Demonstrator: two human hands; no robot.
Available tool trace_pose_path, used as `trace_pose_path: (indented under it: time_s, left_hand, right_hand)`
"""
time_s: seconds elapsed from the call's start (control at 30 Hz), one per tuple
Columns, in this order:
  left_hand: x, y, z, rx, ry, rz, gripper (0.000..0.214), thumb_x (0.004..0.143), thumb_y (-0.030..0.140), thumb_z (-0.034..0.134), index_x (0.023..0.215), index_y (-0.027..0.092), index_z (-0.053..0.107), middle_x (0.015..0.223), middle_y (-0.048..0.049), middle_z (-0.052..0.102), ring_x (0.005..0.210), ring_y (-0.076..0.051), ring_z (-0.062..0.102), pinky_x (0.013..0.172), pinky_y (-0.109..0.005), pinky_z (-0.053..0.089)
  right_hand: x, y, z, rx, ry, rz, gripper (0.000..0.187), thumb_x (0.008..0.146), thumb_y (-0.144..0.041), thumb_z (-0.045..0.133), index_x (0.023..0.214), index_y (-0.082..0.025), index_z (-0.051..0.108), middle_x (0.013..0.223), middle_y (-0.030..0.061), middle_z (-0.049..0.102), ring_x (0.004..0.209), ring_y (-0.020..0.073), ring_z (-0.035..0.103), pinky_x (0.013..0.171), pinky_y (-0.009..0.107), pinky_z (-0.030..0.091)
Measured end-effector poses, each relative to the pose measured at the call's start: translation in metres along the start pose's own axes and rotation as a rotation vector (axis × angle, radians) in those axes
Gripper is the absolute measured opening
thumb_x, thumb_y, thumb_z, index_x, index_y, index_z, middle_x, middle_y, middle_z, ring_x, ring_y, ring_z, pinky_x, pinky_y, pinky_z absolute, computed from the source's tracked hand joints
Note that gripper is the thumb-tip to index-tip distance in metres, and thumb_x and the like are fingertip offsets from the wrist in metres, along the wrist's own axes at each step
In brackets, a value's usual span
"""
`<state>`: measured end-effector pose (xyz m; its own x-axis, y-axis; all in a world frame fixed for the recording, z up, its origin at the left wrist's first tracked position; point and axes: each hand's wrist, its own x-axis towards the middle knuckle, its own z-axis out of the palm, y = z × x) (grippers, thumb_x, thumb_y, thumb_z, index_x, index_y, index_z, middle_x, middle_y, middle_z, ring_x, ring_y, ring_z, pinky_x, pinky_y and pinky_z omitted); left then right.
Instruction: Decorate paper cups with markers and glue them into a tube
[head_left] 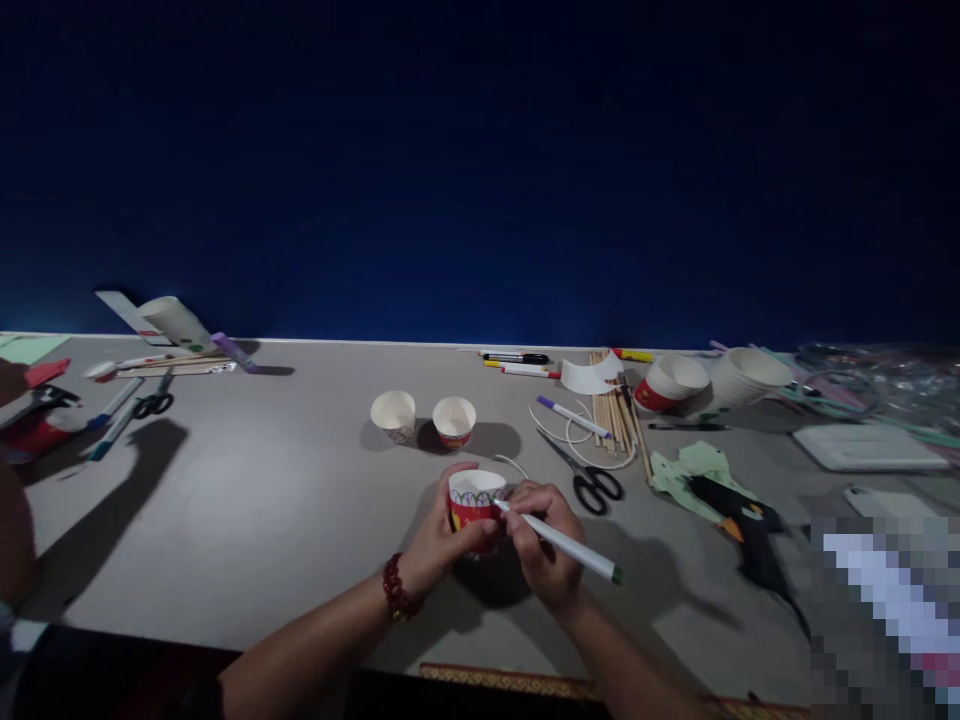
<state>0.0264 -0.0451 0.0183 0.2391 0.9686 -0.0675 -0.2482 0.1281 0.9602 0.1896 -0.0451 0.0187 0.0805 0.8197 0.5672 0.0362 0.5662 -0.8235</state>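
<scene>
My left hand (439,535) is wrapped round a red and white paper cup (466,514), its thumb across the front. Drawn loops run along the white band below the cup's rim. In my right hand (551,540) is a white marker pen (574,548) with a green end. Its tip meets the right side of the cup's band, or comes very near it. Just beyond stand two small paper cups, one whitish (394,413) and one with a red patterned lower part (454,420). Black-handled scissors (596,487) lie to the right of my hands.
Wooden sticks (615,415), a purple-capped marker (574,416) and white cord lie beyond the scissors. Larger paper cups (750,375) stand at the back right. A black glue gun (742,520) rests on green paper. At the left edge is another person's arm (15,530), near markers and scissors.
</scene>
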Motion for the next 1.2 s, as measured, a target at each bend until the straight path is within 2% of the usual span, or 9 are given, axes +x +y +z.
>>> trace_pose_path:
  time_s: [1.2]
  left_hand:
    - [-0.0004,-0.0011,0.0,-0.015,-0.006,-0.004,0.074,0.078,0.047,0.09,0.138,0.025,0.052,0.113,-0.006,0.07,0.099,-0.024,0.069,0.088,-0.036,0.057]
  right_hand:
    - [0.0008,0.0,0.0006,0.02,0.016,-0.003,0.012,0.095,-0.014,0.06,0.092,-0.026,0.06,0.076,-0.0008,0.062,0.071,0.0191,0.062,0.067,0.033,0.054]
